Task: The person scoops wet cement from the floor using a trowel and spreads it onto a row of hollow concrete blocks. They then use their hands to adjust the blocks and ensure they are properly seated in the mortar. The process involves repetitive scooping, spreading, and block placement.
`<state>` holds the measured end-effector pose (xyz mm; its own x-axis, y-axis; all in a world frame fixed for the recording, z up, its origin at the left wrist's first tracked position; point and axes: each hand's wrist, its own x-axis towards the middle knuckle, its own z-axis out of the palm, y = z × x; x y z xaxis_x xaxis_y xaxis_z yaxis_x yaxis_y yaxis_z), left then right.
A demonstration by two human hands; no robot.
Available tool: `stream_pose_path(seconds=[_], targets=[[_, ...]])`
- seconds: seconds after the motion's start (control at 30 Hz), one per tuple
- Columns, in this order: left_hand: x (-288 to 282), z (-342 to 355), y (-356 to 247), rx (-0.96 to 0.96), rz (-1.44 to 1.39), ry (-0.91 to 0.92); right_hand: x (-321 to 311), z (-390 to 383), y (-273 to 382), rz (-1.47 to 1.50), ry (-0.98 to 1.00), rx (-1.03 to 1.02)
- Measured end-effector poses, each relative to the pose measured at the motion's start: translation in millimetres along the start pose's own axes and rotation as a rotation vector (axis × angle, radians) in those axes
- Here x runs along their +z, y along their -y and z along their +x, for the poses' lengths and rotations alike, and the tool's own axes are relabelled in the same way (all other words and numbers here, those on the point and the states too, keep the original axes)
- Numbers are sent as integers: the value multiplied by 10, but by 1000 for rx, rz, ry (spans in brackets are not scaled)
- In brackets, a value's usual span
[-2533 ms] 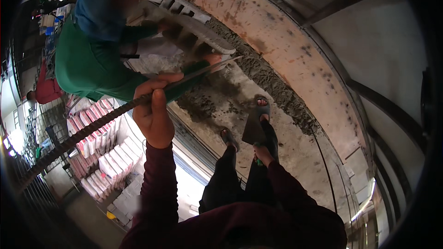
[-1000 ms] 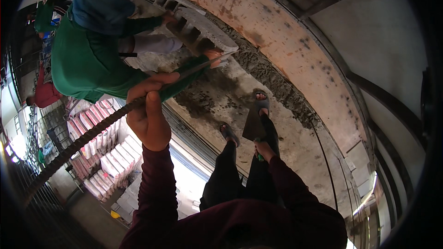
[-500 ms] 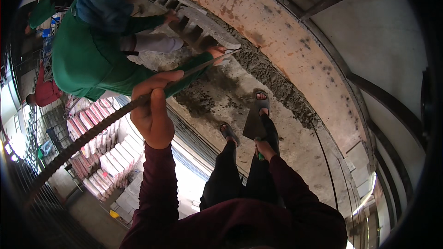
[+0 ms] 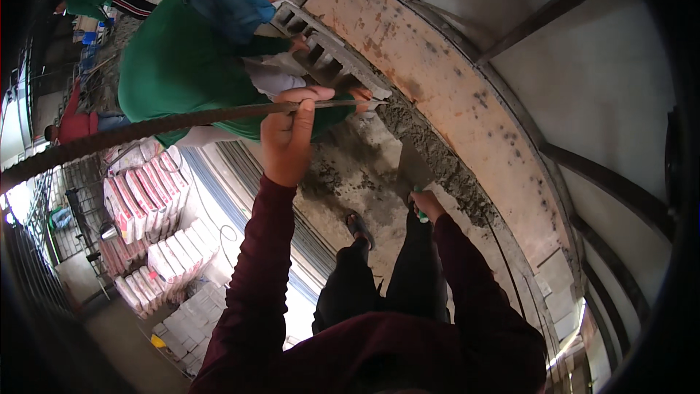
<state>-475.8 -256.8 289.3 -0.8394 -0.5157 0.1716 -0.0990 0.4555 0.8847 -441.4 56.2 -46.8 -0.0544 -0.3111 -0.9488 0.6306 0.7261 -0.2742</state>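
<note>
My left hand point(image 4: 288, 142) is closed around a ribbed steel bar point(image 4: 146, 125), which runs from the left edge of the view toward the block row. Lower and to the right, my right hand point(image 4: 432, 206) grips the green handle of a trowel point(image 4: 414, 168). Its flat blade lies in view beside a strip of wet mortar point(image 4: 456, 179), and I cannot tell whether it touches. Beyond my left hand, a grey hollow concrete block point(image 4: 332, 55) rests along the mortar line. A co-worker in green point(image 4: 179, 66) bends there, with both hands at the block.
A long stained board point(image 4: 437, 51) borders the mortar on the right. Dark metal ribs point(image 4: 609, 179) stand beyond it. Stacked bags point(image 4: 142, 201) and paving blocks point(image 4: 193, 325) lie at lower left. Two more people point(image 4: 76, 124) appear farther left. Mortar splatters cover the concrete floor point(image 4: 379, 208).
My left hand has moved right and up in view, and the bar lies flatter across it. The trowel has risen toward the mortar strip. The co-worker and block appear shifted right.
</note>
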Motion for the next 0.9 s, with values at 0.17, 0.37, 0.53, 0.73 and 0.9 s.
stream_pose_path(seconds=[0.17, 0.37, 0.53, 0.73, 0.9], targets=[[-51, -76, 44, 4, 34, 18, 76, 133, 634, -103, -24, -58], [15, -51, 23, 54, -20, -37, -20, 494, 619, -47, -31, -91], [-47, -53, 8, 57, 53, -26, 22, 320, 573, -85, -99, 15], [-7, -35, -27, 44, 75, -14, -211, 292, -16, -160, -26, -43], [23, -54, 11, 21, 8, -45, -462, 344, -606, -149, -75, 11]])
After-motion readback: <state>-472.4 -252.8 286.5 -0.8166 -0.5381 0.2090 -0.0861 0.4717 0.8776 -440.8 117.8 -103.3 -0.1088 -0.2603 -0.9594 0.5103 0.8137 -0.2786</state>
